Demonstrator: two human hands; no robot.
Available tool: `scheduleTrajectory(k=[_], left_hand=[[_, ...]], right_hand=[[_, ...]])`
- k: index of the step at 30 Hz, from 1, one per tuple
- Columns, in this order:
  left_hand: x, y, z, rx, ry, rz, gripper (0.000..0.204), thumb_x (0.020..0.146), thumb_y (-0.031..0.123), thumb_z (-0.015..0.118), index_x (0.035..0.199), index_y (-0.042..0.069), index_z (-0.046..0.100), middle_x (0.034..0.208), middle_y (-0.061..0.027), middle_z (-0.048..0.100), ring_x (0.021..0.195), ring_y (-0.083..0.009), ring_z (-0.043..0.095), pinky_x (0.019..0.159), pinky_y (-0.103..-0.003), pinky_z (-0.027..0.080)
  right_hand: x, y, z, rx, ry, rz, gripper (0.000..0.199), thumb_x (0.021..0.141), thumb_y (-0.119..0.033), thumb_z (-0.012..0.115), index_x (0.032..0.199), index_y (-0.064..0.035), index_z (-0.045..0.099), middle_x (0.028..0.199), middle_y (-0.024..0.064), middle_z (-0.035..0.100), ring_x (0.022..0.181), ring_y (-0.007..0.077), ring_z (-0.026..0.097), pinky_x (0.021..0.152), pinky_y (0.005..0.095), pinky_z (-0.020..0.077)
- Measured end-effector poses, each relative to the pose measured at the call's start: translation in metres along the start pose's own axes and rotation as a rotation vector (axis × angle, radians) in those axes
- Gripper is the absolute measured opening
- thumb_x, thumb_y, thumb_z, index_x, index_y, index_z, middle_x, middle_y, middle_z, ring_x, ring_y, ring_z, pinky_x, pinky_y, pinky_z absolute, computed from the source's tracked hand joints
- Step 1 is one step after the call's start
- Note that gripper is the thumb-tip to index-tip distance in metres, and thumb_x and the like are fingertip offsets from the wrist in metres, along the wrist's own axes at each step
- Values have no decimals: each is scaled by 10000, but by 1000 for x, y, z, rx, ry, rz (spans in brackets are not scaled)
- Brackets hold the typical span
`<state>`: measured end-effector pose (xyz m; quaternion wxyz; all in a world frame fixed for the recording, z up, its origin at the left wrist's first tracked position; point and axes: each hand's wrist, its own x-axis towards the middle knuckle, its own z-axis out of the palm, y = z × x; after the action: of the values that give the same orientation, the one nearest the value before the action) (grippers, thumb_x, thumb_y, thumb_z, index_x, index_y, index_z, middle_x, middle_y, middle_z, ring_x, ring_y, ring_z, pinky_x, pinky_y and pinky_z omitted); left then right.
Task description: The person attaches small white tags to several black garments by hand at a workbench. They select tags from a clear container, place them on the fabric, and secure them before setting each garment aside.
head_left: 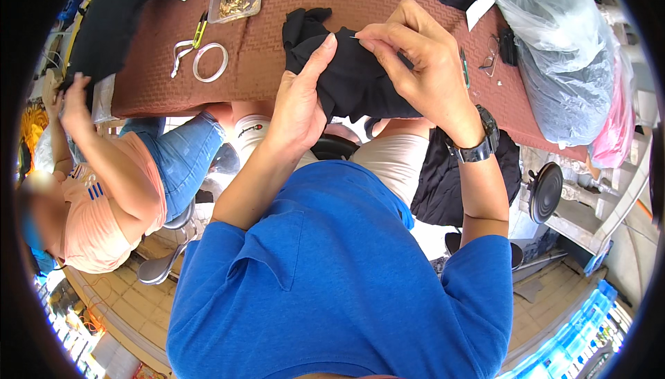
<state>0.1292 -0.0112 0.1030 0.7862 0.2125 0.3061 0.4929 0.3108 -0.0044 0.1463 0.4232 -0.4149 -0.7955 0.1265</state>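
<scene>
A piece of black cloth (360, 84) lies bunched at the table's near edge, part of it hanging over. My left hand (299, 105) grips the cloth at its left side, thumb pressed on top and fingers hidden beneath. Above it, my right hand (422, 67) pinches a thin, shiny needle (354, 37) between thumb and forefinger, its tip pointing left toward my left thumb. Whether the needle carries a thread is too small to tell.
On the brown-covered table (263, 53) are a clear box (239, 5) of small gold pieces, yellow snips (200, 31) and a roll of white tape (210, 62). Large plastic bags (564, 53) stand at right. A co-worker (114, 192) sits at left, handling black fabric (111, 25).
</scene>
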Motion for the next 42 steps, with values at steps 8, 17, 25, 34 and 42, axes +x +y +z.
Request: scheduleTrajectory(k=[8,17,25,34,42], left_hand=[[1,-3,0,-11,20,19,348,1012,258,641,1211,-28,653,1189,-96,694,1068,-151,676,952,-324,557],[1,-9,7,71,-1,168,306,998,218,662,1197,-14,669,1108,-78,712,972,-139,690,868,-296,569],[11,-26,0,381,36,442,182,956,139,715,1024,-28,739,926,-32,726,830,-83,646,752,-240,523],[21,-23,1,367,22,463,156,926,99,732,1012,-31,741,918,-29,719,815,-79,636,738,-236,521],[21,-19,-2,249,41,269,173,914,97,738,1043,-18,742,984,-48,731,867,-106,672,782,-252,543]], right_hand=[[0,-2,4,-54,17,-20,161,826,22,720,986,6,716,843,117,537,735,286,599,660,382,495],[0,-4,-1,-66,-27,-2,137,825,39,703,960,18,709,847,131,543,748,304,603,666,388,496],[7,-4,2,51,33,33,204,821,43,716,1016,-7,680,845,117,609,734,292,645,666,364,525],[6,4,20,75,152,21,192,842,-6,729,978,-23,594,842,124,645,774,309,665,669,391,528],[4,15,24,-20,126,-29,157,856,-38,717,939,-22,585,835,130,637,794,352,641,687,425,515]])
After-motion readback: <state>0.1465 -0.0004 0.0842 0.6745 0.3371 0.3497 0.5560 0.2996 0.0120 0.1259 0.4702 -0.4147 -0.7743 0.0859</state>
